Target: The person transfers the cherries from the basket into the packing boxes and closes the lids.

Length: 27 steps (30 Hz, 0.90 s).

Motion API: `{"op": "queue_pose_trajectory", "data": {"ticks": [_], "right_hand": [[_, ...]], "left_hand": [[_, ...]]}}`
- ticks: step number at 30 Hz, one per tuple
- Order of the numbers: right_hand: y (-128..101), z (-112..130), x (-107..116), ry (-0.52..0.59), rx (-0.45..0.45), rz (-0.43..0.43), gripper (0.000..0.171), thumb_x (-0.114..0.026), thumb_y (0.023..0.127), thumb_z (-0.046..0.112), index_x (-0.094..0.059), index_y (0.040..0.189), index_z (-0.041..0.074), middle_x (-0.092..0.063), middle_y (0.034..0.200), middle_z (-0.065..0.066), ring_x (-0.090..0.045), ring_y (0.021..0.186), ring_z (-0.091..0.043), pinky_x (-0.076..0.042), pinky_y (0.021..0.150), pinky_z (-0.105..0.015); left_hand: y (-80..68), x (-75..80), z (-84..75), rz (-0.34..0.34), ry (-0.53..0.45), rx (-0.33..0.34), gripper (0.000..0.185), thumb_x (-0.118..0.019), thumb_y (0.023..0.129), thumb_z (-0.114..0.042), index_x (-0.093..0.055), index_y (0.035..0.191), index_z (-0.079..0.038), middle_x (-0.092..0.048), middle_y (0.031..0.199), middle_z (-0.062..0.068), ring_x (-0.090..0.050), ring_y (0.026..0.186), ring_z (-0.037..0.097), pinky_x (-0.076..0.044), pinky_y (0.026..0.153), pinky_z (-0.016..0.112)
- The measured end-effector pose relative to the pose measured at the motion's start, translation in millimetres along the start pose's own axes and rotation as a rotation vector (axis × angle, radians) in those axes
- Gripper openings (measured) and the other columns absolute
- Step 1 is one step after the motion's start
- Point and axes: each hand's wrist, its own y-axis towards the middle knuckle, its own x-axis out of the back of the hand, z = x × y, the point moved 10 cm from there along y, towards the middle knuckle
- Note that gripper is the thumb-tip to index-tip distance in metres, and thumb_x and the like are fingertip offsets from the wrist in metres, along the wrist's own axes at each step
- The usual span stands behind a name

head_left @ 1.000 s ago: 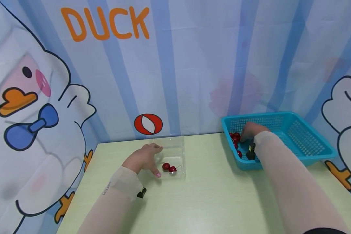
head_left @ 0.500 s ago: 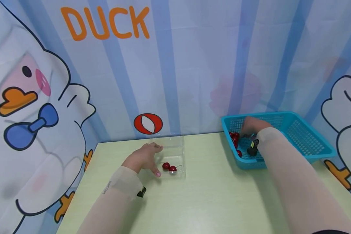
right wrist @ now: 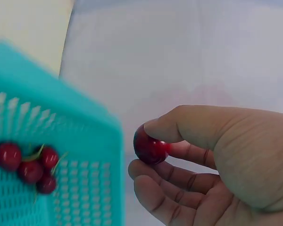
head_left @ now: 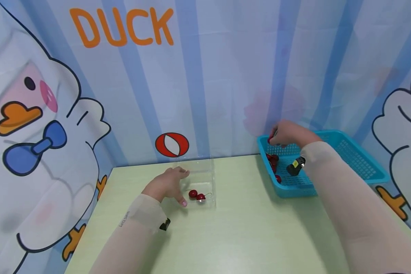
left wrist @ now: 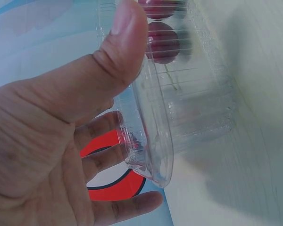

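Pale green table (head_left: 233,236), bare wood-grain surface. Left hand (head_left: 166,185) grips clear plastic container (head_left: 200,182) wall, thumb inside; 2 cherries (head_left: 196,195) inside. Right hand (head_left: 287,134) pinches cherry (right wrist: 150,147) above teal mesh basket (head_left: 359,161) at right; more cherries within. Backdrop: blue-striped curtain (head_left: 226,76), cartoon ducks, orange lettering "DUCK" (head_left: 121,26).

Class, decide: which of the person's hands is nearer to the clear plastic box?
Left. The left hand grips the clear plastic box at its side; the right hand is far off above the blue basket, pinching a cherry.
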Motion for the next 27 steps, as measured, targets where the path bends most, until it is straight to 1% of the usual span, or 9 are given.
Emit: {"op": "queue_pose_trajectory", "data": {"ticks": [3, 6, 10, 14, 18, 22, 27], "right_hand": [[-1, 26, -1, -0.016, 0.024, -0.009, 0.025, -0.075, 0.106, 0.020, -0.076, 0.124, 0.002, -0.076, 0.125, -0.021, -0.074, 0.099, -0.032, -0.066, 0.086, -0.046], [-2, 52, -5, -0.044, 0.060, -0.015, 0.025, -0.077, 0.105, 0.020, -0.076, 0.124, 0.004, -0.076, 0.131, -0.020, -0.071, 0.105, -0.033, -0.065, 0.088, -0.045], [-1, 84, -14, -0.041, 0.104, -0.013, 0.026, -0.080, 0.104, 0.018, -0.075, 0.126, 0.004, -0.077, 0.132, -0.020, -0.073, 0.111, -0.033, -0.067, 0.094, -0.045], [-1, 112, -27, -0.045, 0.164, -0.001, 0.030, -0.081, 0.104, 0.018, -0.074, 0.130, 0.003, -0.078, 0.131, -0.019, -0.075, 0.113, -0.033, -0.067, 0.097, -0.045], [-1, 138, -50, -0.069, 0.254, 0.017, 0.026, -0.080, 0.105, 0.017, -0.076, 0.127, 0.005, -0.081, 0.127, -0.016, -0.076, 0.113, -0.030, -0.066, 0.098, -0.045], [-3, 161, -82, -0.065, 0.342, 0.060, 0.019, -0.079, 0.105, 0.013, -0.078, 0.123, 0.006, -0.083, 0.120, -0.012, -0.078, 0.110, -0.026, -0.067, 0.095, -0.041], [-4, 183, -123, -0.062, 0.393, 0.111, 0.014, -0.079, 0.105, 0.011, -0.079, 0.119, 0.009, -0.082, 0.115, -0.007, -0.078, 0.106, -0.020, -0.068, 0.091, -0.035]], "left_hand": [[-0.9, 0.4, 0.4, -0.001, -0.001, 0.003, 0.121, -0.109, 0.075, -0.028, -0.044, 0.176, -0.027, -0.038, 0.183, 0.009, -0.036, 0.168, 0.041, -0.051, 0.124, 0.071], [-1.8, 0.8, 0.0, -0.002, -0.004, 0.003, 0.121, -0.109, 0.075, -0.028, -0.044, 0.176, -0.027, -0.038, 0.183, 0.009, -0.036, 0.168, 0.042, -0.051, 0.124, 0.071], [-1.1, 0.5, -0.4, -0.003, -0.017, 0.007, 0.120, -0.109, 0.075, -0.028, -0.044, 0.176, -0.028, -0.037, 0.184, 0.009, -0.036, 0.168, 0.042, -0.052, 0.123, 0.072], [-0.3, 1.1, -0.8, -0.007, -0.022, 0.012, 0.119, -0.108, 0.075, -0.028, -0.045, 0.176, -0.029, -0.037, 0.183, 0.009, -0.036, 0.168, 0.042, -0.053, 0.122, 0.071], [0.5, 1.2, 0.4, -0.007, -0.023, 0.014, 0.119, -0.109, 0.076, -0.028, -0.045, 0.176, -0.030, -0.037, 0.184, 0.008, -0.037, 0.168, 0.042, -0.053, 0.122, 0.071], [0.9, 1.7, 1.2, -0.004, -0.022, 0.010, 0.120, -0.109, 0.075, -0.029, -0.045, 0.176, -0.030, -0.038, 0.183, 0.008, -0.037, 0.167, 0.041, -0.053, 0.122, 0.072], [3.8, 1.8, 1.9, 0.011, -0.020, 0.010, 0.121, -0.110, 0.073, -0.031, -0.045, 0.176, -0.027, -0.039, 0.182, 0.009, -0.038, 0.166, 0.040, -0.050, 0.125, 0.071]]}}
